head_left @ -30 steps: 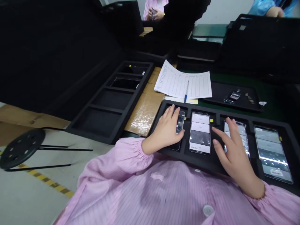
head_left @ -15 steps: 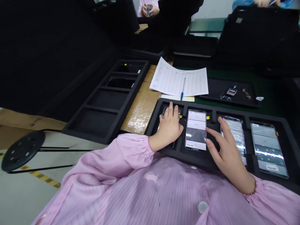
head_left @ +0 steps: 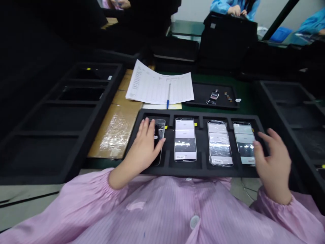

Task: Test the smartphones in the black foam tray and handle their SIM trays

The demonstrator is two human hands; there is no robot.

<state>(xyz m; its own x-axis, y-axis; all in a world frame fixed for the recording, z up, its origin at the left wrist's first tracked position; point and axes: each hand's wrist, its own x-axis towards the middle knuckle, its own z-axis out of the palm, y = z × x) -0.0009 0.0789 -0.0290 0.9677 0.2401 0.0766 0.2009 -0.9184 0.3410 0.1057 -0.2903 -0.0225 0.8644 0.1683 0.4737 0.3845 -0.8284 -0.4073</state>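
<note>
A black foam tray [head_left: 170, 169] in front of me holds several smartphones, each in its own slot. Over the dark-screened leftmost phone [head_left: 160, 127] lies my left hand [head_left: 144, 145], fingers spread and pointing away from me; whether it presses on the phone I cannot tell. The second phone [head_left: 185, 139] has a lit screen of pale and dark bands. Similar bands show on the third phone [head_left: 220, 144], under a glossy, wrinkled film. At the right edge of the rightmost phone [head_left: 244, 142] hovers my right hand [head_left: 274, 162], open, its thumb close to the screen.
Behind the tray lie printed sheets [head_left: 157, 86] with a blue pen [head_left: 168, 96]. A small black tray [head_left: 203, 93] holds little parts. Other foam trays flank me at left [head_left: 50, 135] and right [head_left: 291, 101]. A taped cardboard box [head_left: 114, 132] lies left. Co-workers sit across.
The view has turned to the right. My right hand has moved from between the second and third phones to the rightmost phone. My left hand stays at the leftmost phone.
</note>
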